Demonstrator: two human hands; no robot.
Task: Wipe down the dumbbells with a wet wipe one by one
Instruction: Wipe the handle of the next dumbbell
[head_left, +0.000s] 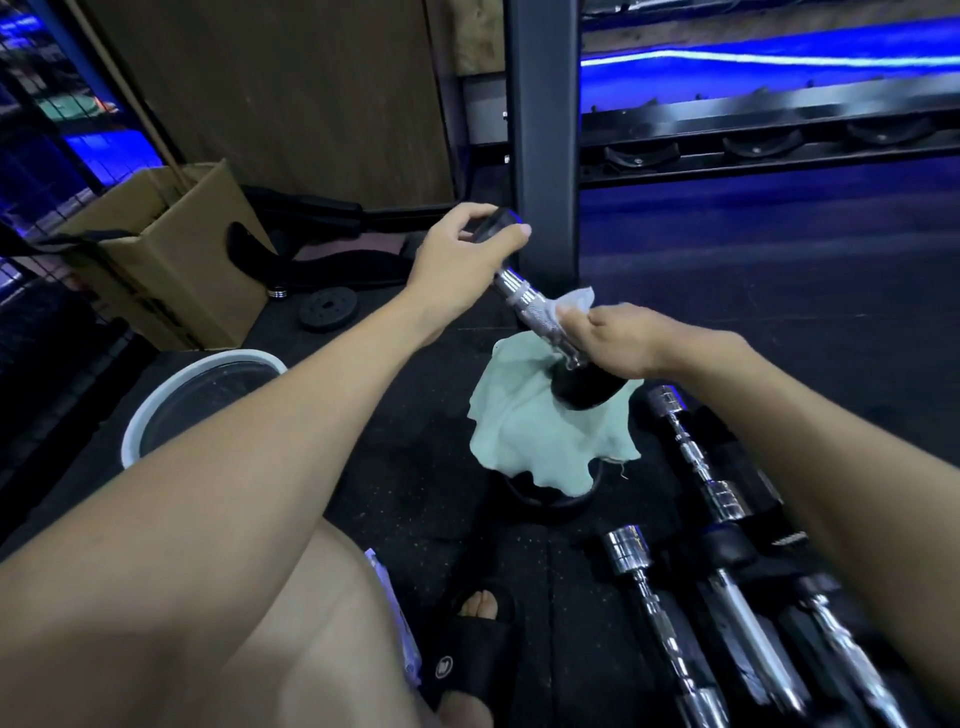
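My left hand (470, 260) grips the dumbbell (524, 299) top. Its bar slants down-right into my right hand (618, 338), which pinches the wipe (576, 301) on it.

place: gym | signs: dumbbell rack (753, 150), weight plate (328, 308), rubber floor (779, 291)

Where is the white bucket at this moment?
In the head view, the white bucket stands on the dark floor at the left, partly hidden behind the person's left forearm, just in front of the cardboard box.
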